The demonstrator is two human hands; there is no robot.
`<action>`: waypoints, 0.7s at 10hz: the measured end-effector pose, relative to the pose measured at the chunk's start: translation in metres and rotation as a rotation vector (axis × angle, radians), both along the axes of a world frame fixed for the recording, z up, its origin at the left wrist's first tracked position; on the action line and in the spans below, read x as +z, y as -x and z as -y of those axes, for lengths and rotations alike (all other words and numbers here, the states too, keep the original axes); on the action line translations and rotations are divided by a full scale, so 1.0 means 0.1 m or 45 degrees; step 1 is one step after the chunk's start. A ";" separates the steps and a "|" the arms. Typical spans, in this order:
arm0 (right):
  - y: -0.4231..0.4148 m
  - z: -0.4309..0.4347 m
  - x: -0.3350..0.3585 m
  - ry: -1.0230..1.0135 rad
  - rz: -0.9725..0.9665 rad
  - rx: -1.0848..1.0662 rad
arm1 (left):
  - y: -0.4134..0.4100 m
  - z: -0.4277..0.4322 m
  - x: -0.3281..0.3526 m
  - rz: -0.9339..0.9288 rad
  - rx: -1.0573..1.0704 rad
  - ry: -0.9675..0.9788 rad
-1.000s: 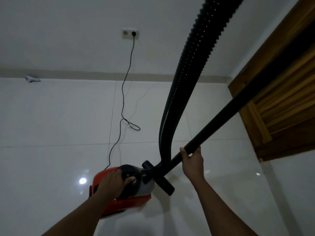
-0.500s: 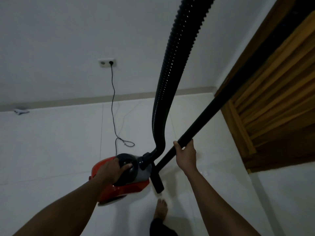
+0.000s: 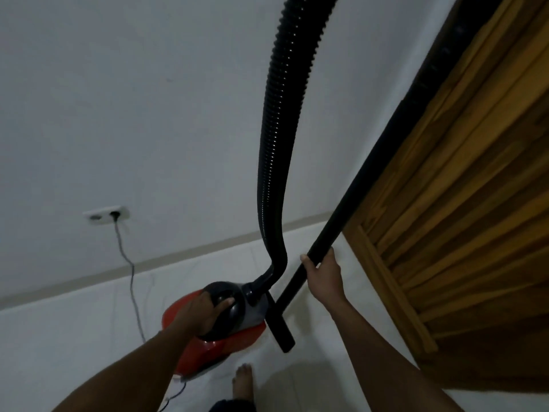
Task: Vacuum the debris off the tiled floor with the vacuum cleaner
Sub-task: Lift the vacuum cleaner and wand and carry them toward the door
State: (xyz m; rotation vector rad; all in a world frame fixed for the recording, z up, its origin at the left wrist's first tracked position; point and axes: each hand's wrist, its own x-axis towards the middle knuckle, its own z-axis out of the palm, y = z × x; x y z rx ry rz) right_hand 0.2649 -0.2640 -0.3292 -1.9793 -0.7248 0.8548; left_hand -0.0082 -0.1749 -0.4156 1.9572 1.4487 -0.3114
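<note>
- Near the slatted brown wooden door (image 3: 460,173) at right, a person stands holding the red-and-black canister vacuum cleaner (image 3: 214,346). The left hand (image 3: 205,310) is curled round its black top handle, and the right hand (image 3: 325,278) is wrapped round the rigid black wand tube (image 3: 356,185).
- Neither grip has changed over the last second. What has changed is the view: it has swung up, so the white wall socket (image 3: 107,215) and the thin black power cord (image 3: 130,272) now sit lower and further left.
- A bare foot (image 3: 243,382) has come into view at the near edge, just beside the canister. The small pale scrap seen a second ago by the far-left skirting is now out of frame.
- The ribbed black hose (image 3: 282,114) rises from the canister's front and leaves the top of the frame. The wand's lower end (image 3: 282,337) hangs just right of the canister, and whether it touches the glossy white tiled floor (image 3: 74,337) cannot be told.
- Reading: this looks like carrying or repositioning the machine, not cleaning. No debris shows in the current view, so the sweep itself appears not yet begun.
</note>
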 end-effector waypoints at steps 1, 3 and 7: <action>-0.57 -0.49 0.01 0.004 -0.001 -0.054 | -0.62 -0.65 -0.11 0.098 -0.101 0.050; -1.78 -1.34 -0.13 -0.025 -0.013 -0.163 | -1.97 -1.64 -0.13 0.016 -0.120 0.045; -4.23 -2.87 -1.56 0.017 -0.155 -0.240 | -4.56 -2.98 -1.29 -0.035 -0.171 0.139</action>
